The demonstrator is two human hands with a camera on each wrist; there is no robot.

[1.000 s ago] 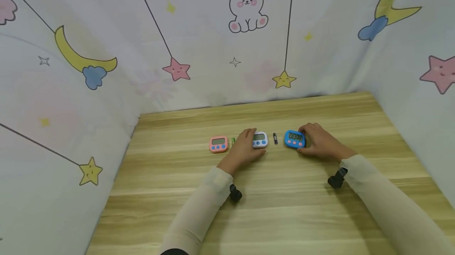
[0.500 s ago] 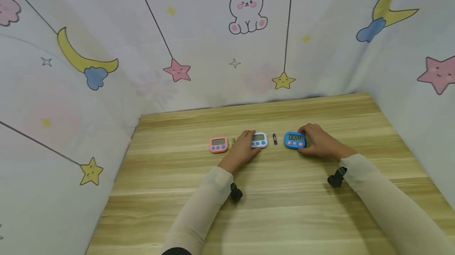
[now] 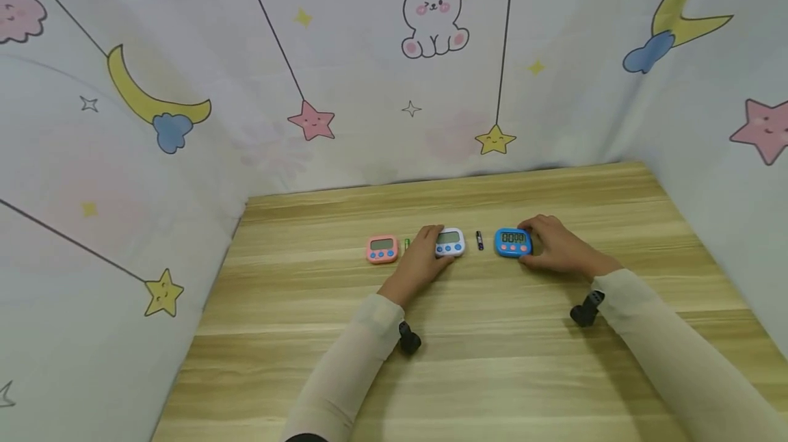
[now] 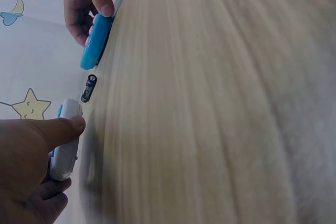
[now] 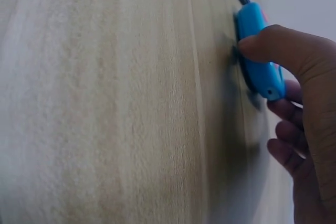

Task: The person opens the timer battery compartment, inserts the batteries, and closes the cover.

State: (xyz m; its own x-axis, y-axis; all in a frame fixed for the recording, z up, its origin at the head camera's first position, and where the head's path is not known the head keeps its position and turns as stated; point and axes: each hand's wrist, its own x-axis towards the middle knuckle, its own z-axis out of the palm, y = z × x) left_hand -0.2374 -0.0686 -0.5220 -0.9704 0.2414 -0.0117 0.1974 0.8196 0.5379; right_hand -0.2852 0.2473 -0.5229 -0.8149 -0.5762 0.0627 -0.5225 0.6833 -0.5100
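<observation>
A pale cloth backdrop [image 3: 369, 79] printed with stars, moons and rabbits rises behind a wood-grain table [image 3: 492, 367]. On it, a row runs from the person's left to right: a pink timer [image 3: 382, 249], a green battery [image 3: 407, 244], a white timer [image 3: 450, 242], a dark battery [image 3: 479, 241] and a blue timer [image 3: 512, 242] with zeros on its screen.

The left hand [image 3: 421, 261] pinches the white timer by its left part, thumb on the near edge and fingertips at the far edge. The right hand [image 3: 557, 247] pinches the blue timer likewise from its right end; its lower fingers curl loosely. The dark battery lies between the two timers, apart from both hands.

Placing these well probably calls for a light grip on the rims, fingers off the buttons, and small, slow adjustments, since a nudged battery could roll out of line.
</observation>
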